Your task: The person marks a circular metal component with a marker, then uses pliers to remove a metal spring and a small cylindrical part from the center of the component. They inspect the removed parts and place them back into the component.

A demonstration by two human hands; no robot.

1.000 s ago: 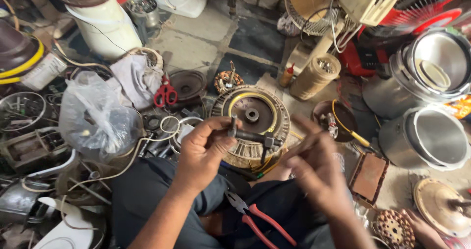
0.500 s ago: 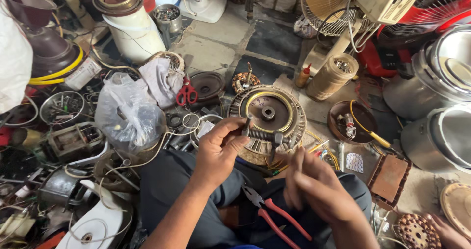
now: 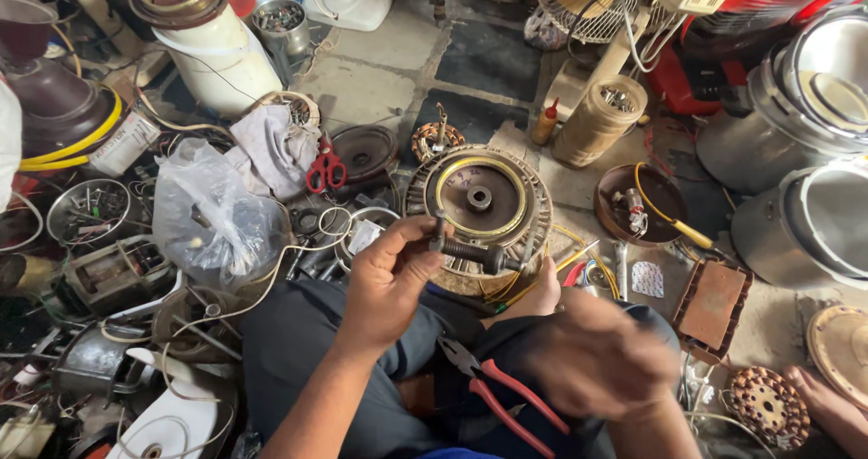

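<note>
Head view. Round motor housing (image 3: 479, 201): ribbed metal rim, yellow ring inside, dark disc with a central hub. It sits on the floor (image 3: 398, 61) just ahead of the person's knees, yellow wires trailing from its lower edge. Across its near rim lies a dark shaft tool (image 3: 475, 253), a threaded black bar with a small crosspiece at the left end.

Left hand (image 3: 389, 283): fingers curled, thumb and forefinger pinching the left end of the shaft tool, hand just left of the housing and touching its rim area. Right hand (image 3: 597, 355): motion-blurred, below and right of the housing, near the lap; cannot tell whether it grips anything.

Red-handled pliers (image 3: 497, 391) rest on the lap between the two hands. Red scissors (image 3: 324, 168) lie on a grey cloth to the left, beside a clear plastic bag (image 3: 217, 215).
</note>
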